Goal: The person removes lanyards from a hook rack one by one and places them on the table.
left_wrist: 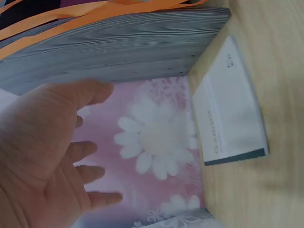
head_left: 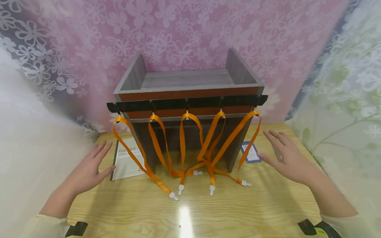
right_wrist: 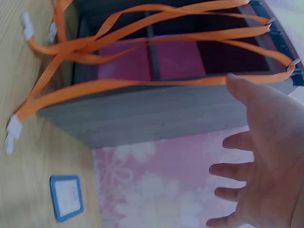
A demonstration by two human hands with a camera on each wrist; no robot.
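Note:
Several orange lanyards [head_left: 160,185] hang by loops from metal hooks on a black strip [head_left: 203,102] across the front of a grey wooden shelf [head_left: 187,78]. Their lower ends, with white clips [head_left: 212,188], lie crossed on the table. My left hand [head_left: 87,170] hovers left of the shelf by a white notebook [head_left: 128,163], fingers extended and holding nothing. On the other side my right hand [head_left: 290,158] is held up with fingers spread, empty, near a blue-framed badge holder [head_left: 251,152]. In the right wrist view the thumb overlaps the nearest lanyard [right_wrist: 95,88]; contact is unclear.
The shelf stands on a light wooden table [head_left: 143,211] against a pink flowered backdrop [head_left: 184,29]. Pale flowered panels [head_left: 351,132] close in both sides. Beneath the black strip, the shelf's lower compartment is dark.

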